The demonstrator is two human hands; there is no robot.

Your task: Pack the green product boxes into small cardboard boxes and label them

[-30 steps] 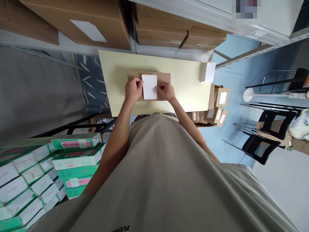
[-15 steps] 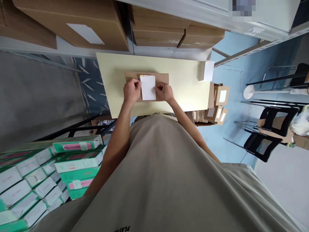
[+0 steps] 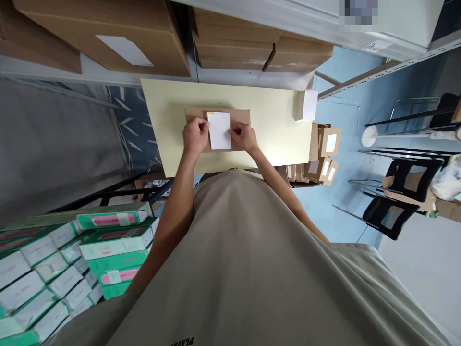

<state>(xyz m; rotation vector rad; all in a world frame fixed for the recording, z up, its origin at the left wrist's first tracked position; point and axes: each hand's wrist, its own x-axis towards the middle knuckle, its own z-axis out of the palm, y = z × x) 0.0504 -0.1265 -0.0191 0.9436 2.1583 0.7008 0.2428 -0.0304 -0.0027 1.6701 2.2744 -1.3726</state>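
Your view shifts, so the white card (image 3: 219,131) and both hands sit slightly further left than before, their arrangement unchanged.
Just left of the frame's upper centre, the card lies on the brown cardboard (image 3: 238,115) on the tabletop (image 3: 277,144), its long axis running up and down the frame, crosswise to the cardboard's. Your left hand (image 3: 195,139) closes thumb and fingertips on the left edge's upper part, your right hand (image 3: 245,137) on the right edge near mid-height; neither is clearly nearer, and you can't tell how firmly they pinch.
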